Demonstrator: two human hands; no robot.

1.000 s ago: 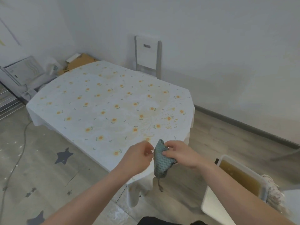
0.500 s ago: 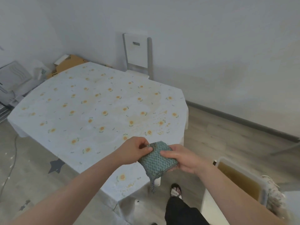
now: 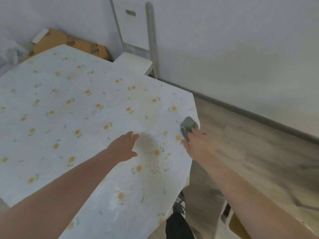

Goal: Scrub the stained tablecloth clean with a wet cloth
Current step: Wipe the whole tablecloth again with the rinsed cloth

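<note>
Here, cloth on tablecloth; tub holds brownish liquid.

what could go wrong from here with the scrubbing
1. The grey-green cloth under the right hand sits at the right edge of the flower-printed white tablecloth; an outward stroke might slip off or drag the overhang.
2. The left hand is spread well left of it, so the fabric there may bunch.
3. The brownish patch lies between the hands and could get missed.
</note>
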